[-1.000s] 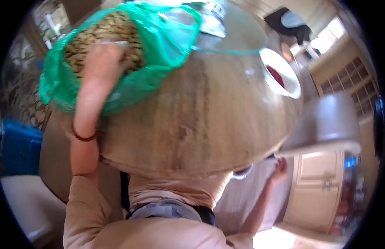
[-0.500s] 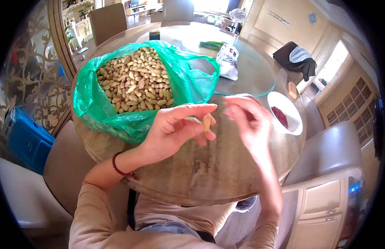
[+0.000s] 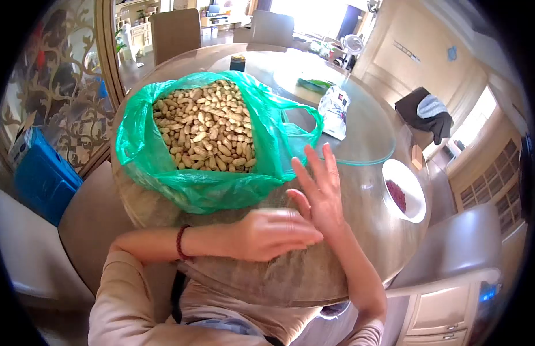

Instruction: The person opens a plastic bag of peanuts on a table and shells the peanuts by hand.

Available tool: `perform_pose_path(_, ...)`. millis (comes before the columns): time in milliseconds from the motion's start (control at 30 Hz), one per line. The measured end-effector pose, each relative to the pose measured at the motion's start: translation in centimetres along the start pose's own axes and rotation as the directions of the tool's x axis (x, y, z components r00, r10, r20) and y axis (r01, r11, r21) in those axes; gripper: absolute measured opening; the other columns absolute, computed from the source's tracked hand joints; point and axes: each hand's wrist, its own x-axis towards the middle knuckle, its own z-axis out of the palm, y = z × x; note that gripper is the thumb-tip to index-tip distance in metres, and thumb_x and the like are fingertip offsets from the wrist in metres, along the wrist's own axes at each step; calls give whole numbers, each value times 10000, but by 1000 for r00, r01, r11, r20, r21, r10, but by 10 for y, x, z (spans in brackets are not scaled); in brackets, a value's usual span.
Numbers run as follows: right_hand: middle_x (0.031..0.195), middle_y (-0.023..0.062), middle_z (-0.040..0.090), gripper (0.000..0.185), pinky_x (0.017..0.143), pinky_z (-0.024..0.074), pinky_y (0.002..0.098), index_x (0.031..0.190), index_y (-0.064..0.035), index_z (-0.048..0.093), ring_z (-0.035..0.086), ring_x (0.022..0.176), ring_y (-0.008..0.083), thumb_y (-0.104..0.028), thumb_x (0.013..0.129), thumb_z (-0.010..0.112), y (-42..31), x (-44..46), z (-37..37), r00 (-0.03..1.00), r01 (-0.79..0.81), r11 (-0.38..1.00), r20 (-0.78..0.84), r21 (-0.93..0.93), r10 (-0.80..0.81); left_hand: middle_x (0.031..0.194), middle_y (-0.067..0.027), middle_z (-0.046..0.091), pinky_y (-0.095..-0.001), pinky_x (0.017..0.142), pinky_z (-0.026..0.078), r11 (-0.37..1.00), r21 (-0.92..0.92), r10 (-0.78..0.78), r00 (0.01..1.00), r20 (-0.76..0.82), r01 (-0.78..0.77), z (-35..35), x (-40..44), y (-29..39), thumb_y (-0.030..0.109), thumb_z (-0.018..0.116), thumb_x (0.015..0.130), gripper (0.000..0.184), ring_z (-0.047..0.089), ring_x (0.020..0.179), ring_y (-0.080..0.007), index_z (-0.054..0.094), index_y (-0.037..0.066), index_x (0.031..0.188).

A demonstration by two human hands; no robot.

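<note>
Over the round table (image 3: 371, 230), right grip (image 3: 325, 202) splays; left grip (image 3: 276, 233) curls, contents unclear.

elbow-length beige sleeves (image 3: 126, 288) and a dark red beaded bracelet (image 3: 180, 243).

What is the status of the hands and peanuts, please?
Left hand curled, contents hidden. Right hand open. Unshelled peanuts in open green bag. Nothing blocking bag's mouth.

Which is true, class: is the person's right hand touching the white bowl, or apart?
Apart: the head view shows bare tabletop between the right hand and the white bowl.
</note>
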Motion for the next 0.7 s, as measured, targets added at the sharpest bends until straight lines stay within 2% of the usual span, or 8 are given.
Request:
perform_pose_path(67,1336,67,433,629,1047,217,595,1290,-211,489,273,1332,309,-217,706,721,-7,6,3,997,65,997,53,-27,-64,966,-138,645,-323,715,535,994,-30,106,994,-18,-106,-4,3,5,-1,685,754,235,639,843,-252,647,-1,985)
perform_pose_path(167,1155,73,555,569,1024,181,658,1267,-249,507,386,1249,279,-321,734,692,-10,14,11,955,206,954,260,-219,-147,967,-118,635,-343,720,539,867,325,416,907,-57,-377,-23,12,7,10,712,716,257,632,855,-255,650,-2,965)
perform_pose_path(267,1055,73,583,504,1027,162,660,1227,-233,549,459,1153,273,-352,753,672,5,10,10,933,-31,941,328,-336,148,914,-110,630,-360,706,533,818,565,238,957,-168,-104,-40,20,-8,11,694,717,235,627,827,-270,643,4,946)
perform_pose_path(400,964,75,611,356,1027,161,651,1040,-144,672,506,1080,234,-409,815,597,15,14,8,951,-182,919,177,-351,255,898,-120,627,-366,694,523,797,595,5,985,-174,101,-49,8,-35,-6,646,749,212,619,825,-288,631,14,960)
perform_pose_path(467,923,83,625,337,1017,265,561,965,-107,695,530,1040,228,-395,844,571,22,19,9,942,-255,938,160,-236,297,902,-120,628,-372,692,515,772,622,-52,988,-144,131,-47,5,-45,-2,620,770,217,614,837,-296,619,27,985)
perform_pose_path(533,947,93,633,310,934,379,466,919,-83,702,547,1007,251,-358,856,571,30,32,6,824,-565,785,213,252,525,911,-127,628,-380,721,508,769,613,-128,984,-126,179,-46,4,-44,-4,596,778,218,614,858,-299,613,24,993)
perform_pose_path(567,965,115,637,252,831,436,415,863,-59,705,561,976,282,-281,852,586,32,38,8,908,-418,898,22,139,419,906,-126,626,-384,732,504,761,629,-93,986,-139,160,-45,5,-44,-14,591,765,231,612,857,-301,613,24,992)
perform_pose_path(700,1001,144,620,209,841,444,425,954,-53,683,569,957,312,-200,825,611,26,76,21,990,-91,991,-118,-96,79,898,-126,622,-385,750,498,681,724,-2,990,-143,106,-53,12,-34,-41,578,722,270,607,856,-304,611,21,984)
